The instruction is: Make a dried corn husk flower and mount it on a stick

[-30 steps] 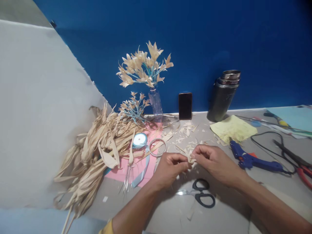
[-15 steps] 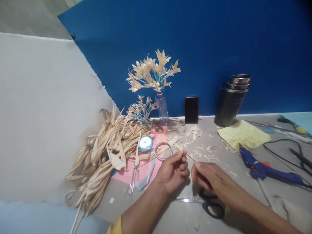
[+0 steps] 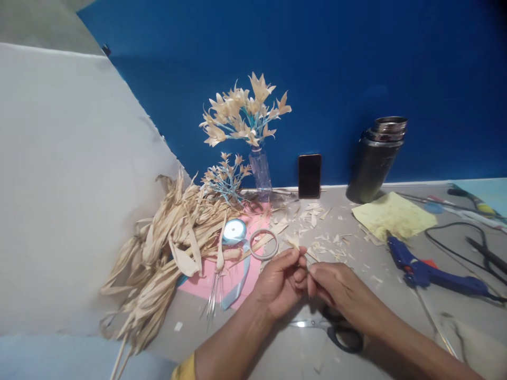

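My left hand (image 3: 279, 282) and my right hand (image 3: 336, 287) meet over the grey table (image 3: 380, 327), fingers curled. Between their fingertips they pinch a small pale husk piece (image 3: 295, 244) that sticks up to the upper left. Black-handled scissors (image 3: 336, 332) lie on the table just under my right wrist, partly hidden by it. A clear tape ring (image 3: 264, 244) and a pale blue ribbon roll (image 3: 234, 231) lie just left of my left hand.
A heap of dried husks (image 3: 166, 253) covers the left, over pink paper (image 3: 206, 279). Husk flowers in a vase (image 3: 259, 169), a phone (image 3: 309, 176) and a steel flask (image 3: 376, 158) stand by the blue wall. A yellow paper (image 3: 390, 221), a blue glue gun (image 3: 431, 272) and cables lie at right.
My hands dropped toward me over the scissors, parted briefly, and have closed together again on the husk piece. The view shifted slightly.
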Action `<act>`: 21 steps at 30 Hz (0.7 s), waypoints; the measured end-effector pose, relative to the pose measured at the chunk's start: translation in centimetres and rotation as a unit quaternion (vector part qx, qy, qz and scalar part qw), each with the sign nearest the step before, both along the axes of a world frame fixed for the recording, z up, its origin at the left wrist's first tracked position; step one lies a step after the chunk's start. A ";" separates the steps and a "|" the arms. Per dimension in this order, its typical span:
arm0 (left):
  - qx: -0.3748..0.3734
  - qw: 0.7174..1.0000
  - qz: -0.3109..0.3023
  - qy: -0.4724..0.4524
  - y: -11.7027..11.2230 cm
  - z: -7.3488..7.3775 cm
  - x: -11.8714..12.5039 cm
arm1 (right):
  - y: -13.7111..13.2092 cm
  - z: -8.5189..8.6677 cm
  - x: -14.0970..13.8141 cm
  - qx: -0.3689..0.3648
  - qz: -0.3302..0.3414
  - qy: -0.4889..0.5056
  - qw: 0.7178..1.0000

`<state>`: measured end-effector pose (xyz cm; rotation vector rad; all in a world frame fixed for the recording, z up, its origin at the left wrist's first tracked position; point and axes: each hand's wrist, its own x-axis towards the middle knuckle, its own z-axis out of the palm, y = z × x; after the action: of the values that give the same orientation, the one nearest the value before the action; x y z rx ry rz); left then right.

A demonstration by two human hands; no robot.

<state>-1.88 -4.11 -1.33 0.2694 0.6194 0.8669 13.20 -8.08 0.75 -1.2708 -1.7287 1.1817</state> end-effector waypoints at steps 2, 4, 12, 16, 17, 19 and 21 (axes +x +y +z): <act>0.008 1.000 0.000 0.005 -0.1 0.0 0.1 | 0.0 0.0 0.0 0.001 0.002 0.003 1.000; 0.015 1.000 -0.001 0.012 -0.2 0.1 0.1 | 0.1 0.0 0.0 0.002 0.004 0.006 1.000; 0.066 0.997 0.011 0.049 -0.4 -0.1 0.2 | 0.1 -0.4 0.1 0.001 0.000 0.004 1.000; 0.106 0.992 0.027 0.060 -0.5 -0.2 0.3 | -0.1 -0.6 0.0 -0.001 -0.005 0.000 1.000; 0.111 0.991 0.028 0.064 -0.5 -0.3 0.4 | -0.1 -0.6 0.0 -0.001 -0.009 -0.002 1.000; 0.116 0.990 0.024 0.074 -0.5 -0.4 0.4 | -0.2 -0.5 -0.1 -0.002 -0.018 -0.006 1.000; 0.123 0.989 0.023 0.083 -0.6 -0.6 0.5 | -0.2 -0.4 -0.1 -0.006 -0.028 -0.011 1.000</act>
<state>-1.42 -4.67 -1.91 0.5561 0.6762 0.9734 13.06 -8.33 0.32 -1.3358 -1.6928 1.1500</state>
